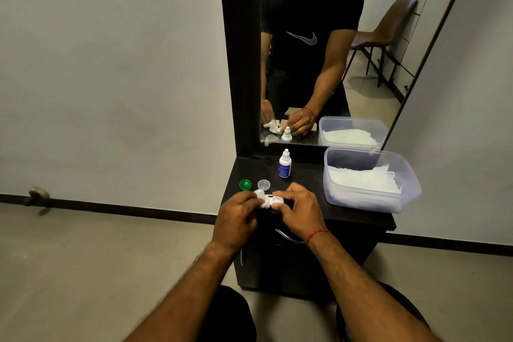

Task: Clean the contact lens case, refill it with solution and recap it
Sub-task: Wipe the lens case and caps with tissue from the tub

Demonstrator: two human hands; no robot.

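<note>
1. The white plastic 2-well contact lens case sits between both hands at the front edge of the black dressing-table top. Whether it rests on the top cannot be determined.
2. The left hand has curled fingers that pinch a crumpled white tissue wad against the left end of the case.
3. The right hand has curled fingers, and its thumb and fingertips grip the right end of the case.
4. The round green screw cap and the round clear screw cap lie side by side just behind the hands, both off the case.
5. The small white dropper bottle with a blue label stands upright behind the caps, its cap on.
6. The translucent rectangular plastic tub on the right holds white tissues.
</note>
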